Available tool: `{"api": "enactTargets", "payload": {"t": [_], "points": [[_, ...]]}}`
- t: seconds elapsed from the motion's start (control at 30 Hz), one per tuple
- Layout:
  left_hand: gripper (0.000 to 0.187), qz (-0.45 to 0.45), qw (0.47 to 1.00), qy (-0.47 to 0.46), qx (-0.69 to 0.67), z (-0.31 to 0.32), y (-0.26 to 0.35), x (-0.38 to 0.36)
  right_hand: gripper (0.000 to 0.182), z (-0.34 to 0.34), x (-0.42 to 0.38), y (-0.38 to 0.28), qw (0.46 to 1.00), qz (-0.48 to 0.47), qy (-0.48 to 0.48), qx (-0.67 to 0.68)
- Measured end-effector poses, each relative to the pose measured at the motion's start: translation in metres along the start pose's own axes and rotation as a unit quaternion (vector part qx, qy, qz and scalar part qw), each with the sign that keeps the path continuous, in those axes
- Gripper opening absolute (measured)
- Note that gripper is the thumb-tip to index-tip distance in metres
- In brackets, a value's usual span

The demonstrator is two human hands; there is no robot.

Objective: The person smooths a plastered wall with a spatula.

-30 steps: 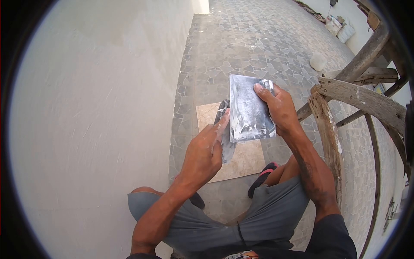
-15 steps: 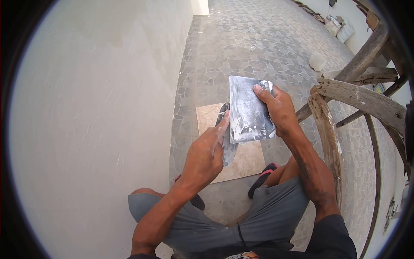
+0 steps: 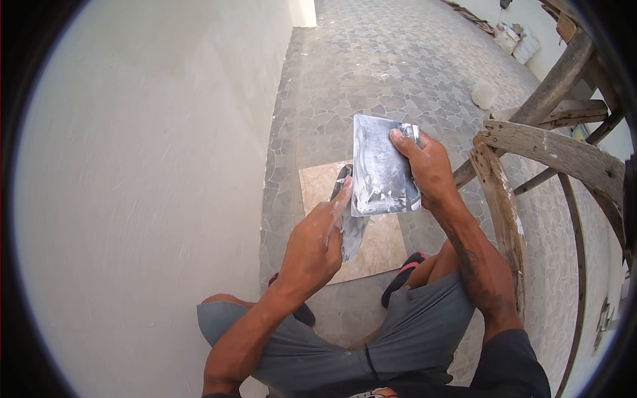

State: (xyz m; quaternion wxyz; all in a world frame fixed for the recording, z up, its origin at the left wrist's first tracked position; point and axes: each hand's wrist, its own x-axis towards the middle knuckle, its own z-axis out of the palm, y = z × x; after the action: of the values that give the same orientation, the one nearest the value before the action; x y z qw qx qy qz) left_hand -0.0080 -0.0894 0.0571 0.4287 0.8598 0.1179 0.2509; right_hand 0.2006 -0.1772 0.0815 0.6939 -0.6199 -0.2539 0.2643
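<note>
Gripping a flat rectangular grey plate smeared white (image 3: 383, 166) by its right edge, the right hand (image 3: 428, 166) holds it above the square beige marbled tile (image 3: 378, 249); the left hand (image 3: 315, 242) grasps a dark, white-smeared tool (image 3: 353, 235) beside its left edge, clear of the pale wall (image 3: 152, 186).

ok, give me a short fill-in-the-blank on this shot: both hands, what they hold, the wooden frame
1. The right hand grips the smeared plate with its ____ pressed on the face toward the camera.
2. Another smeared tool is in the ____ hand, the one nearer the wall.
3. The wooden frame stands on the person's ____ side.

Missing words: thumb; left; right.
</note>
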Motion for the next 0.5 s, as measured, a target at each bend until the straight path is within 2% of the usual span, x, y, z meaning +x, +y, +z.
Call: {"api": "enactTargets", "payload": {"t": [0.2, 0.3, 0.5], "points": [[0.063, 0.027, 0.999, 0.032, -0.006, 0.0036, -0.0058, -0.0003, 0.032, 0.0008, -0.0006, 0.0020, 1.000, 0.008, -0.011, -0.026], [0.063, -0.038, 0.999, -0.007, -0.013, -0.0016, 0.0022, 0.0016, 0.033, 0.0026, -0.0039, 0.0002, 0.999, 0.014, -0.020, -0.036], [0.060, -0.009, 0.999, 0.012, -0.031, -0.0019, -0.0025, 0.0025, 0.034, 0.0080, -0.0096, -0.0006, 0.998, 0.026, -0.041, -0.035]]}}
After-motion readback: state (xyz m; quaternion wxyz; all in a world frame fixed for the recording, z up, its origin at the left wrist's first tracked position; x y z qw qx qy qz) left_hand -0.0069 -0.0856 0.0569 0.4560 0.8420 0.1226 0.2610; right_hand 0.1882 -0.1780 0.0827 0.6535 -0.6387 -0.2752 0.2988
